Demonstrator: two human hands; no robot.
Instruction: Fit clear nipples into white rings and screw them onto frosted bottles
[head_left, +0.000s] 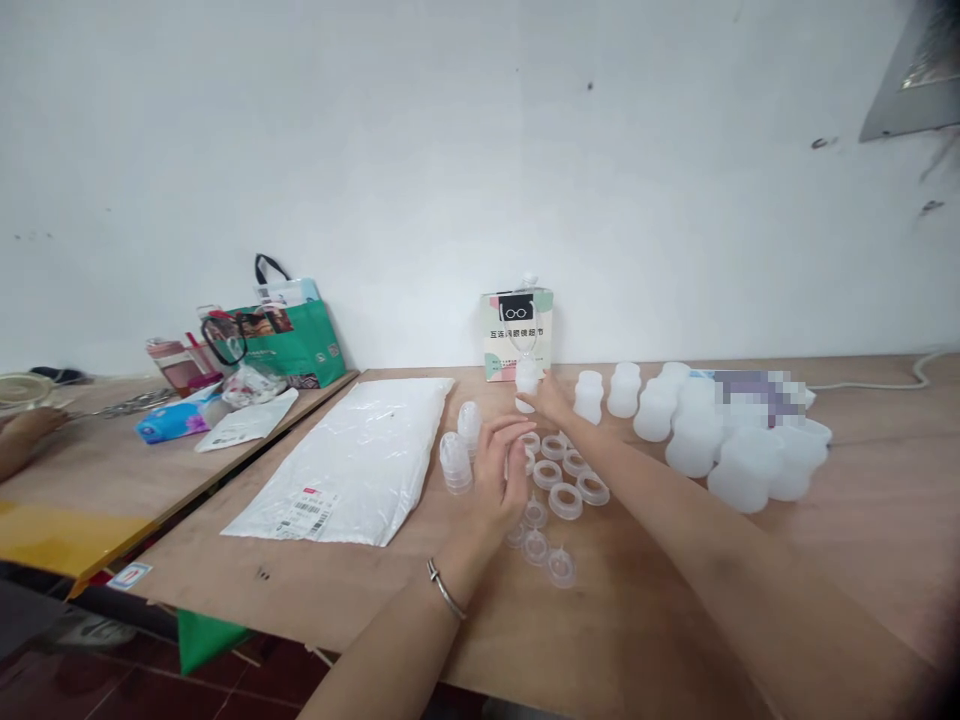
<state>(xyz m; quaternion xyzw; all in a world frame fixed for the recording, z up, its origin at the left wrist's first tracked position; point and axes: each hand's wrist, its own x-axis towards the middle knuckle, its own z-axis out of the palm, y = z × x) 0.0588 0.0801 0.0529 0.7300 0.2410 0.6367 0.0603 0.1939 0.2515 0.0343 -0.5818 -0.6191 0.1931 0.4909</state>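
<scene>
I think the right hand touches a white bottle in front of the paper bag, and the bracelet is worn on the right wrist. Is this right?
Not the wrist: the head view shows the bracelet on the wrist of the left hand. The rest stands.

Upright frosted white bottle (527, 373)

1 head-worn view, forward and down over a near tabletop (615, 600), wall (420, 150) beyond
</scene>
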